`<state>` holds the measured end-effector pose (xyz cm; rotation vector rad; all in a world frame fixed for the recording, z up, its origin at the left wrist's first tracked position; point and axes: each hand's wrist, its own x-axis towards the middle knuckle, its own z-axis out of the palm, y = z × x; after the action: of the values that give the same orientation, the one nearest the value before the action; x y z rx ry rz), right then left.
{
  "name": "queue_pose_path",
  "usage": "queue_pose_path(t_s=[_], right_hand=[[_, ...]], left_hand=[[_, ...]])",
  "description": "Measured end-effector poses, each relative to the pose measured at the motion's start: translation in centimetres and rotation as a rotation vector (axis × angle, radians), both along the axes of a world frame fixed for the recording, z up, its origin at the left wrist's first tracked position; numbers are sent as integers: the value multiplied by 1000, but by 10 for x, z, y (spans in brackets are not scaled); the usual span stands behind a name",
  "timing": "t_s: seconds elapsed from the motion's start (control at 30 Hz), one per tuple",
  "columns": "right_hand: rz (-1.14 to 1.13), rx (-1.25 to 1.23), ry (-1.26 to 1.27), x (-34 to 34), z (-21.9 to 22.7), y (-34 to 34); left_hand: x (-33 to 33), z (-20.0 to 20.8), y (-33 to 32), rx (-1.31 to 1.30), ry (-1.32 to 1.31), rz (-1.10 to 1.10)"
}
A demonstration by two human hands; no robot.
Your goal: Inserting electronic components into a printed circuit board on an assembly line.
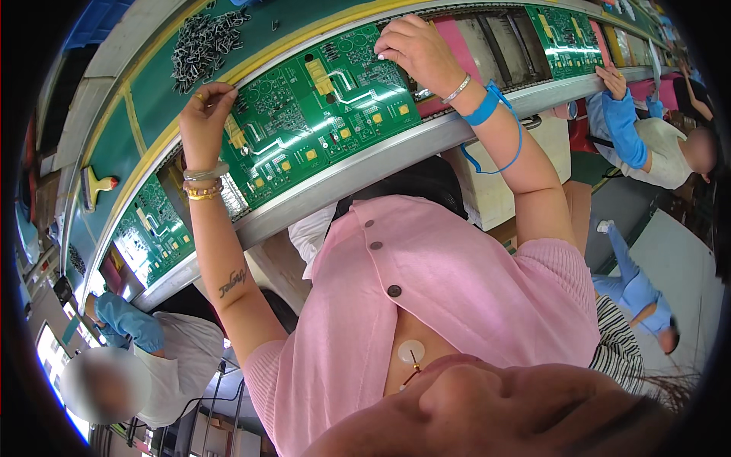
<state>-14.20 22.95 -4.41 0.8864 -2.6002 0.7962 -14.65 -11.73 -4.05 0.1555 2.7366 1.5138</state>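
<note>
Green circuit boards lie side by side in front of me, a left board [264,114] and a right board [358,84], both dotted with yellow squares and white markings. My left hand [204,126] is over the far left corner of the left board, thumb and fingertips pressed together. My right hand [423,55] is over the far right corner of the right board, fingers curled in to the thumb. Whatever either pinch holds is too small or hidden to tell. Beyond the boards, a heap of small black parts with metal legs [202,49] sits on a green bench [259,34].
The boards ride in a conveyor with a metal rail [327,179] along its near side. More boards sit farther left [152,232] and right [563,42]. A yellow-handled brush-like tool [97,187] lies at left. Co-workers sit on both sides; one hand [611,80] touches the rail.
</note>
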Motion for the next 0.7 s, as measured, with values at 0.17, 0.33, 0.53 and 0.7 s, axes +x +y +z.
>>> queue_pose_path(t_s=[0.17,0.33,0.53,0.7], right_hand=[[63,-15,22,-3,-4,1],[73,-50,-30,0,4,-1],[32,114,105,-35,40,-80],[117,-78,68,-100,-7,-104]], left_hand=[[1,-6,3,137,-73,9],[4,-4,1,137,-67,3],[21,16,22,168,-70,-9],[28,30,54,-73,87,-138]])
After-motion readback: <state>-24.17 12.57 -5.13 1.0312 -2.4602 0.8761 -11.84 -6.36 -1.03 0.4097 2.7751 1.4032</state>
